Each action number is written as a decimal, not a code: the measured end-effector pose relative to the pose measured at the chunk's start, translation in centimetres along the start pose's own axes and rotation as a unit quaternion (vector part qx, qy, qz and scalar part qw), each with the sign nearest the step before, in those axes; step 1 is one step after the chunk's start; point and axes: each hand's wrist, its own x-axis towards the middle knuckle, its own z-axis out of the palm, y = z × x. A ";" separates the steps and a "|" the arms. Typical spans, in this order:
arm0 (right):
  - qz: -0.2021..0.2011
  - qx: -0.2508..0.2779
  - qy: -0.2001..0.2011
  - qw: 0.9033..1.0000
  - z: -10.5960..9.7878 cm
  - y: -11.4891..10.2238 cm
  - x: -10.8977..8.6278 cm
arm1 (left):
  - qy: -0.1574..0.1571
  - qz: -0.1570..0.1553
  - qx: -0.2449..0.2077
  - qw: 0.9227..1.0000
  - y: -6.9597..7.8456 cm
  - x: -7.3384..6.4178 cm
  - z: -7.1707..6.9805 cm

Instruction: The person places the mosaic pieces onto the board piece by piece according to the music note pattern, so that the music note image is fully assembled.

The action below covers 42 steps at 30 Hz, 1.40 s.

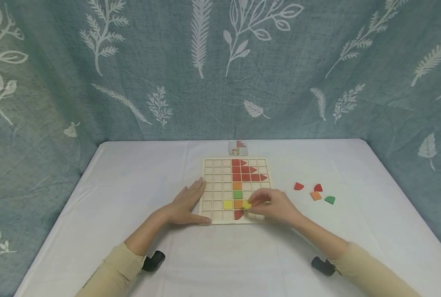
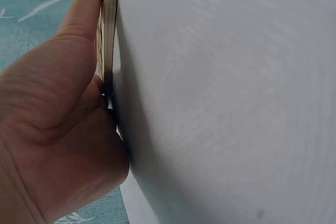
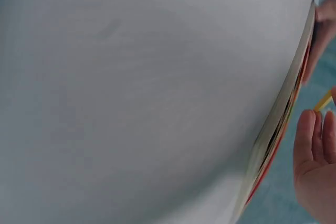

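A pale gridded board (image 1: 213, 185) lies on the white table. My left hand (image 1: 186, 205) rests along its left edge, fingers straight, thumb at the near corner; the left wrist view shows this hand (image 2: 63, 103) against the board's side (image 2: 109, 24). With thumb and fingertips, my right hand (image 1: 274, 205) pinches a small yellow piece (image 1: 246, 205) over the lower grid, right of an orange square (image 1: 238, 203). A yellow square (image 1: 228, 204) sits left of that orange one, a red rounded piece (image 1: 238, 214) below it. Above are a green square (image 1: 237, 194), another orange square (image 1: 237, 185) and red rows (image 1: 245, 177).
Right of the board lie loose pieces: two red rounded ones (image 1: 299, 186), an orange square (image 1: 315, 196) and a green rounded one (image 1: 329, 200). Behind the board is a small picture card (image 1: 238, 148). A patterned blue-green curtain (image 1: 213, 103) hangs past the table's far edge.
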 end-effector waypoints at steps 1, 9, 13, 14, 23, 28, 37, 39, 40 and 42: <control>-0.019 -0.006 -0.009 1.000 0.5 -0.3 0.3 | 0.000 -0.001 0.001 1.000 0.0 0.0 0.0; -0.165 -0.131 -0.066 0.975 3.1 -2.0 1.5 | -0.001 -0.003 0.000 1.000 0.0 0.0 0.1; -0.202 -0.185 -0.067 0.959 3.5 -2.4 1.6 | -0.001 -0.005 -0.001 1.000 0.0 -0.1 0.1; -0.207 -0.188 -0.067 0.958 3.5 -2.4 1.6 | -0.001 -0.006 0.000 1.000 0.0 -0.1 0.1; -0.192 -0.164 -0.058 0.966 3.2 -2.4 1.4 | -0.001 0.001 0.003 1.000 -0.3 -0.1 0.1; -0.062 -0.046 -0.014 0.997 1.4 -1.7 1.0 | -0.001 -0.009 0.007 1.000 0.0 0.0 0.2; 0.045 0.000 0.069 0.997 -4.1 2.4 -1.2 | 0.001 -0.010 0.014 1.000 -0.2 0.1 0.4; 0.058 -0.018 0.088 0.994 -5.4 3.4 -1.7 | 0.002 -0.006 0.012 1.000 -0.2 0.1 0.4; 0.065 -0.029 0.101 0.992 -6.0 3.9 -2.0 | 0.002 -0.006 0.012 1.000 -0.3 0.2 0.4; 0.074 -0.046 0.121 0.989 -7.4 4.7 -2.5 | 0.002 -0.004 0.009 1.000 -0.2 0.2 0.4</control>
